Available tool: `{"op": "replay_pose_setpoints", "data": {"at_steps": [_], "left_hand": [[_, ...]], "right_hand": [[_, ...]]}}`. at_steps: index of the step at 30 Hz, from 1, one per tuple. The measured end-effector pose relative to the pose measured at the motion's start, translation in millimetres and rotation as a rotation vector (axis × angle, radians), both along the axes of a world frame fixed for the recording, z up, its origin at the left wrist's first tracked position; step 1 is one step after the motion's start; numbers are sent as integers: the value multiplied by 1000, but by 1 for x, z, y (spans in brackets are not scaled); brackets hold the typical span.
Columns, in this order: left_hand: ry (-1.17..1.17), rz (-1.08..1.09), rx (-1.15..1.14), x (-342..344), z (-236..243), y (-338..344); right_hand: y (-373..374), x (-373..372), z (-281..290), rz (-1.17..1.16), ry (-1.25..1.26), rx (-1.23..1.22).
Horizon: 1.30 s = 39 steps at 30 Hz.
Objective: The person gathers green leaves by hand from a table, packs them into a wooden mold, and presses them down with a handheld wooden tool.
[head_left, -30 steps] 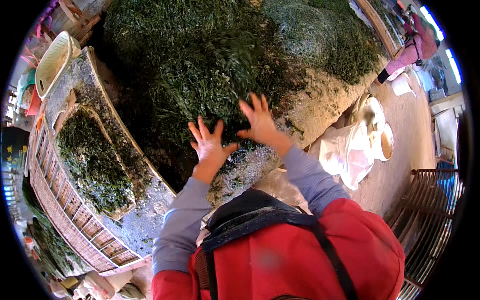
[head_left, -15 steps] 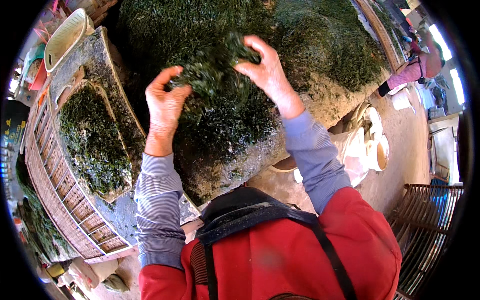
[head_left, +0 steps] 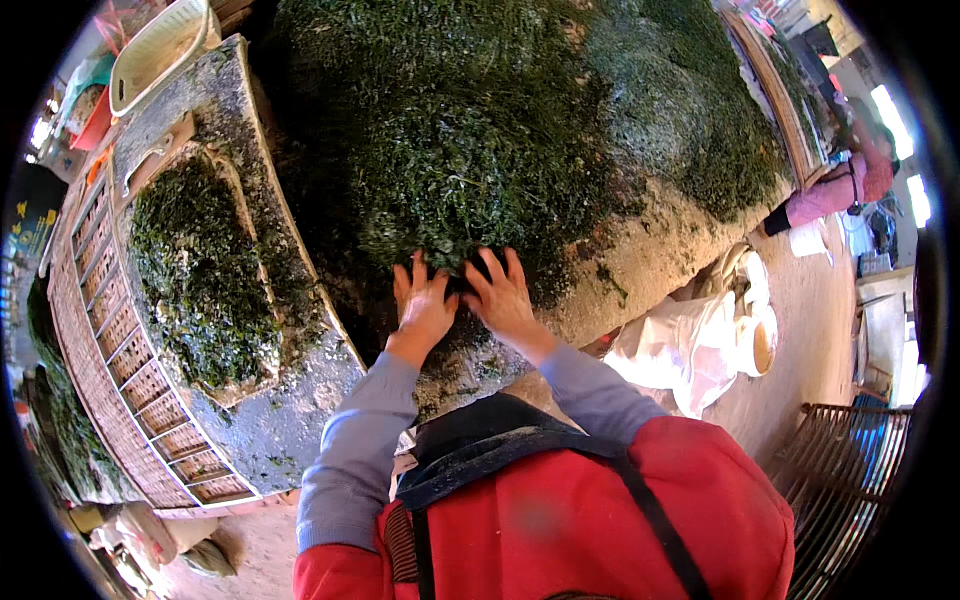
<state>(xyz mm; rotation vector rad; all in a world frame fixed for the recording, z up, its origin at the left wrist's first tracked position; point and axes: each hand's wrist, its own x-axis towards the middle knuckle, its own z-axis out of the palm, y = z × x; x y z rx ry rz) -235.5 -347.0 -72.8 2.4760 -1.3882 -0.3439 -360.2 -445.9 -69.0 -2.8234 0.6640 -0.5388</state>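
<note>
A large heap of dark green, damp-looking leafy strands [head_left: 470, 150] covers the worktop in front of me; the kind of plant cannot be made out. At its near edge my left hand [head_left: 424, 312] and my right hand [head_left: 503, 302] are side by side, thumbs close together. The fingers of both are spread, with their tips against the greens and partly sunk in them. Neither hand grips a clump that I can see. To the left, a smaller mat of the same greens [head_left: 205, 285] lies on a board beside a pale frame edge.
A slatted wooden frame with woven matting [head_left: 150, 400] borders the left side. Beyond it stand a cream plastic basket [head_left: 160, 55] and a red tub [head_left: 92, 125]. White sacks [head_left: 680, 350] sit at right by a slatted rack [head_left: 850, 480]. Another person [head_left: 830, 195] is at far right.
Both hands have come down toward me and closer together, from a raised clump onto the heap's near edge. The clump between them is let go, and the fingers have spread.
</note>
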Motion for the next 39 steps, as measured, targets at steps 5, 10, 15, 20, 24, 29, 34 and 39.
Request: {"op": "replay_pose_setpoints", "data": {"at_steps": [5,10,15,20,24,29,34,39], "left_hand": [[166,-70,57,33,34,-32],[207,-92,-134,30,51,21],[220,-268,-189,-14,71,29],[365,-447,-181,-31,85,58],[371,-492,-176,-18,97,82],[334,-487,-285,7,119,104],[323,-515,-350,29,134,104],[383,-564,-401,30,135,106]], "right_hand": [[-53,39,12,130,-170,36],[-72,98,147,128,-290,-164],[-123,166,161,-37,30,69],[-79,160,108,228,422,-330],[-85,111,90,293,233,-182],[-69,104,208,360,-97,-164],[-41,103,279,346,-263,-343],[-33,100,265,206,-361,-353]]}}
